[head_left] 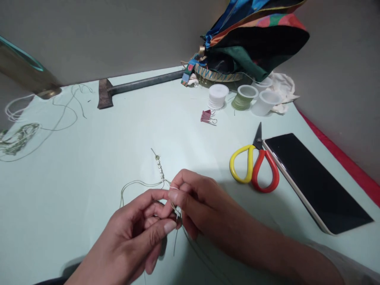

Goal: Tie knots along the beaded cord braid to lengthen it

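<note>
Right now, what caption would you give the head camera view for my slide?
Left hand and right hand pinch thin cords below a knotted strip, with scissors and a phone to the right.

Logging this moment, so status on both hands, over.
Left hand and right hand pinching thin cords. Knotted strip lies just beyond. Scissors off to the right, clear of both hands.

The surface point(74, 190) is pale green. Far side: a hammer point(148, 82), its head at left. Right of it: a white spool point(218, 97), a green spool point(242, 101), translucent cups point(266, 103) and white cloth point(285, 87). A dark-pink binder clip point(206, 116) lies nearer. At right, scissors point(257, 143), one handle yellow, one red, lie beside a phone point(316, 180), screen dark. Loose cords point(22, 138) lie at left; a knotted cord point(160, 169) lies centrally.
</note>
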`<state>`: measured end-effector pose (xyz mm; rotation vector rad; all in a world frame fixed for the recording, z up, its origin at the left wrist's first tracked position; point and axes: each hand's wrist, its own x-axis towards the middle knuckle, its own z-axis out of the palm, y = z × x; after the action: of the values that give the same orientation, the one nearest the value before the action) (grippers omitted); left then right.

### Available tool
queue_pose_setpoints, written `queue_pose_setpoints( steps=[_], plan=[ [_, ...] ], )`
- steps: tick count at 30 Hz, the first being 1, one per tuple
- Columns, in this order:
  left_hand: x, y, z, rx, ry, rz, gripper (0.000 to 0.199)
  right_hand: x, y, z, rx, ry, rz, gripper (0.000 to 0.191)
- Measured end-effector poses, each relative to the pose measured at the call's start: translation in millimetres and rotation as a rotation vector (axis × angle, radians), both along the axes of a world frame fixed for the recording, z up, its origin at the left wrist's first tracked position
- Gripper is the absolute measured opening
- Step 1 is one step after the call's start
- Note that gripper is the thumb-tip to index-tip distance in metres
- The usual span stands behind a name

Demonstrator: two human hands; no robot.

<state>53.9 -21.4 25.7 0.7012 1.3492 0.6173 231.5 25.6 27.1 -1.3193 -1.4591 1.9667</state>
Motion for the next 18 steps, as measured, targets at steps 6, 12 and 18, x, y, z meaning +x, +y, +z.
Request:
queue_pose_setpoints(
  steps=[6, 12, 18],
  plan=[
    [-5.1, -4.9, -7.1, -0.031, -0.024, 0.015, 0.045, 1.2, 3.7, -6.6, -0.086, 0.127, -0.012, 0.016],
    [-6.4, -6.1, -10.6, -0.013, -0.027, 0.026, 0.053, 1.4, 5.1, -5.3, -0.168, 0.203, -0.035, 0.011],
    [-4.4, -4.3, -1.5, -0.031, 0.05, 0.032, 0.049, 8.2, 7.1, -1.8, 0.098, -0.002, 0.004, 0.016]
  ],
)
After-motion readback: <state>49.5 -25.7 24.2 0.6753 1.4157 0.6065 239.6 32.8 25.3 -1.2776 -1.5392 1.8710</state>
